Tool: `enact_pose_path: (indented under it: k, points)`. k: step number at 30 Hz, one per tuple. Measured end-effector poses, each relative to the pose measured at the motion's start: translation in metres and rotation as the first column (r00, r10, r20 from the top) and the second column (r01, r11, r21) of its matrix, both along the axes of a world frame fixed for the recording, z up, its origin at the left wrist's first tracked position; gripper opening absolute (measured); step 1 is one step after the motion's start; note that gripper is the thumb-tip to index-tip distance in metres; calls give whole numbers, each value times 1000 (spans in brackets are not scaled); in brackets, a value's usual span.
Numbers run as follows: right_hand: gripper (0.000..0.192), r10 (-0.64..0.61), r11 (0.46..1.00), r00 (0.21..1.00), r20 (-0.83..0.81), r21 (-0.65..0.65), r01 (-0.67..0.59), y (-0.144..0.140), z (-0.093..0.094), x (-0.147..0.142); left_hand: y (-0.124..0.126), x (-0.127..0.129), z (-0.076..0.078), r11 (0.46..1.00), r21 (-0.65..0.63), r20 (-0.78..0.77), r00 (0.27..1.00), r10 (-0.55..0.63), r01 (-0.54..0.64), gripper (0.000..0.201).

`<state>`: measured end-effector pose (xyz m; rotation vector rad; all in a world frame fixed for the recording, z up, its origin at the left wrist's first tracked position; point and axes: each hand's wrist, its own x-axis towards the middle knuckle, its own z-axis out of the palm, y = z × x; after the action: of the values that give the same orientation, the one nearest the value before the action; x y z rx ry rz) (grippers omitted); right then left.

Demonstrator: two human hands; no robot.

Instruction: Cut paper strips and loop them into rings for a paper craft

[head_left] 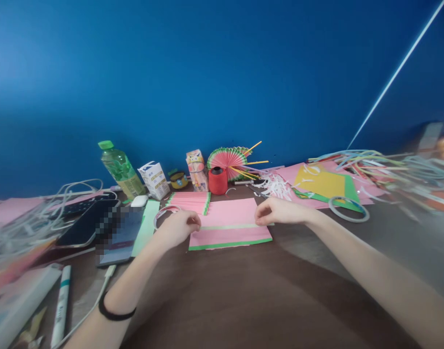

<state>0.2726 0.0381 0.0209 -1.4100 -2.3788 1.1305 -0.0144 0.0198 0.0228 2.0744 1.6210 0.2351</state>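
Observation:
A pink paper sheet (229,211) with a green strip along its near edge (231,245) lies flat on the dark table. Across its middle runs a narrow pale strip (227,226), either paper or tape; I cannot tell which. My left hand (177,228) pinches the strip's left end, fingers closed at the sheet's left side. At the other end my right hand (280,211) pinches it between thumb and fingers. Just behind is a pleated pink paper (189,201) with green edges. A tape roll (162,213) sits partly hidden behind my left hand.
Behind stand a green bottle (120,169), a white box (154,179), a red spool (218,182) and a watermelon-coloured paper fan (227,160). Another tape roll (349,209) lies right, near coloured paper (316,182). Left are a phone (87,220), a blurred tablet (122,237), cables and a marker (62,305).

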Motion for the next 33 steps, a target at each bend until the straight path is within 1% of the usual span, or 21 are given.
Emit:
enact_pose_path:
  k: [3, 7, 11, 14, 16, 20, 23, 26, 30, 33]
  points:
    - [22, -2, 1000, 999, 50, 15, 1, 2, -1, 1, 1, -1, 4, 999, 23, -29, 999, -44, 45, 16]
    - [21, 21, 999, 998, 60, -34, -19, 1, -2, 1, 0, -2, 8, 992, -76, 5, 995, -101, 101, 16]
    - [20, 79, 993, 995, 57, -88, -73, 1, -8, -2, 1, -5, 3, 975, -146, 21, 986, -164, 165, 14]
    - [20, 103, 990, 992, 69, -107, -95, 2, -14, -4, 3, -10, -6, 970, -190, 40, 988, -147, 152, 20]
    - [21, 117, 989, 991, 68, -102, -109, 1, -16, -6, 6, -13, -9, 971, -197, 22, 991, -132, 133, 23]
    - [21, 151, 984, 987, 53, -103, -145, 0, -16, -9, 8, -14, -7, 970, -188, -37, 986, -163, 153, 14]
    - [20, 155, 981, 986, 62, -126, -146, 0, -18, -9, 8, -13, -5, 966, -189, -31, 982, -187, 178, 14]
    - [19, 150, 981, 987, 64, -134, -140, 1, -20, -9, 8, -12, -6, 965, -189, -30, 981, -191, 183, 13]
    - [16, 142, 985, 987, 80, -107, -134, 1, -23, -10, 8, -10, -8, 962, -204, -13, 982, -186, 180, 11]
    - [15, 135, 989, 986, 102, -77, -127, 1, -24, -11, 6, -7, -7, 961, -210, -16, 983, -185, 178, 10]
